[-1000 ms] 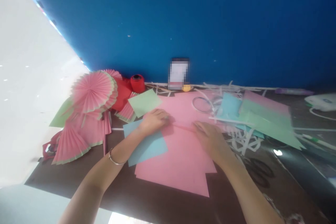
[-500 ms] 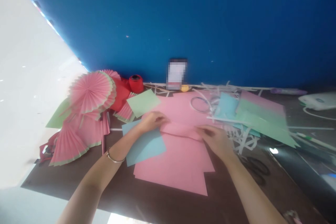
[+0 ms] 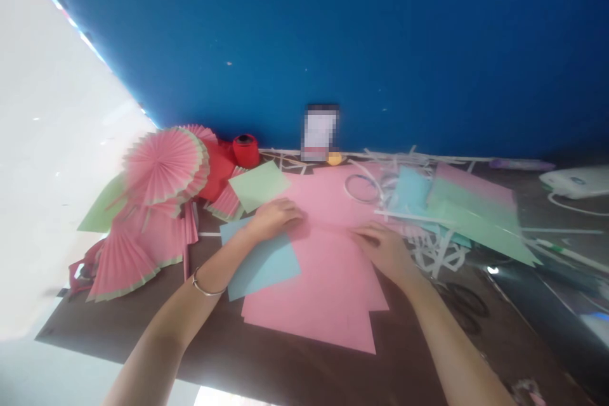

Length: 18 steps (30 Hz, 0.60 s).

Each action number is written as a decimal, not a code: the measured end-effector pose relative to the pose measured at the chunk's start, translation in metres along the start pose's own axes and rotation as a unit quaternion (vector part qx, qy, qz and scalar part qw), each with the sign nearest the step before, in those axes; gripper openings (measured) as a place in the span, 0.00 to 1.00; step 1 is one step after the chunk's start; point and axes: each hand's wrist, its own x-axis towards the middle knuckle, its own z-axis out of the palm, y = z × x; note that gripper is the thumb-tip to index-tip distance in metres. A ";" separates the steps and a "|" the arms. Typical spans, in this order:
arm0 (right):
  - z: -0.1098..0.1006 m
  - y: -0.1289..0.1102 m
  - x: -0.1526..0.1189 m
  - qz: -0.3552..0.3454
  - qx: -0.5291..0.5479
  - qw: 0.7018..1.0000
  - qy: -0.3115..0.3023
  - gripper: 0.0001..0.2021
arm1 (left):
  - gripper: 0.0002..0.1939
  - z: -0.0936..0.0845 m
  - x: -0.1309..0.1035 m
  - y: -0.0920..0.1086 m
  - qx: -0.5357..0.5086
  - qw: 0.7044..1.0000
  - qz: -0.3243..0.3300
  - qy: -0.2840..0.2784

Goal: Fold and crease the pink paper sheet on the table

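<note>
Between my two hands is a narrow pink paper strip (image 3: 328, 226), blurred against overlapping pink sheets (image 3: 314, 304) on the brown table. My left hand (image 3: 278, 219) pinches the strip's left end, fingers curled, above a blue sheet (image 3: 264, 266). At the strip's right end my right hand (image 3: 380, 246) is closed on it, thumb and fingertips together. A light green sheet (image 3: 259, 186) lies just beyond my left hand.
Pleated pink-and-green paper fans (image 3: 164, 165) are piled at the left beside a red roll (image 3: 245, 151). White paper scraps (image 3: 440, 250), green sheets (image 3: 476, 222) and black-handled scissors (image 3: 464, 304) lie at the right. A phone-like object (image 3: 320, 133) leans on the blue wall.
The strip has turned or flattened, so its dark lower edge no longer shows. My right hand has shifted slightly left and up; my left fingers are lower over the paper.
</note>
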 end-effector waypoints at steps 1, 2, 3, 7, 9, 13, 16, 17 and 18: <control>0.000 0.001 0.000 -0.011 -0.008 1.000 -0.002 0.12 | 0.11 -0.001 0.000 0.001 0.006 1.000 0.001 0.001; 0.000 0.002 0.000 -0.020 -0.014 1.000 -0.003 0.12 | 0.11 -0.001 0.000 0.002 0.010 1.000 0.001 0.002; 0.000 0.004 -0.001 -0.029 -0.020 0.999 -0.003 0.13 | 0.11 -0.001 0.000 0.002 0.012 1.000 -0.001 0.003; -0.001 0.007 -0.003 -0.062 -0.033 0.997 -0.009 0.12 | 0.10 0.003 -0.001 -0.001 0.007 1.000 0.010 -0.001; -0.002 0.008 -0.004 -0.073 -0.042 0.996 -0.015 0.13 | 0.11 0.005 -0.002 -0.004 0.014 1.000 0.021 -0.003; -0.003 0.009 -0.005 -0.094 -0.075 0.993 -0.019 0.13 | 0.13 0.006 -0.005 -0.007 0.038 0.999 0.037 -0.005; -0.004 0.009 -0.005 -0.117 -0.111 0.987 -0.016 0.14 | 0.13 0.005 -0.005 -0.006 0.049 0.998 0.034 -0.014; -0.005 0.009 -0.005 -0.128 -0.124 0.984 -0.015 0.15 | 0.13 0.004 -0.005 -0.005 0.053 0.998 0.031 -0.017; -0.005 0.009 -0.005 -0.141 -0.138 0.980 -0.015 0.15 | 0.13 0.003 -0.005 -0.005 0.057 0.998 0.027 -0.020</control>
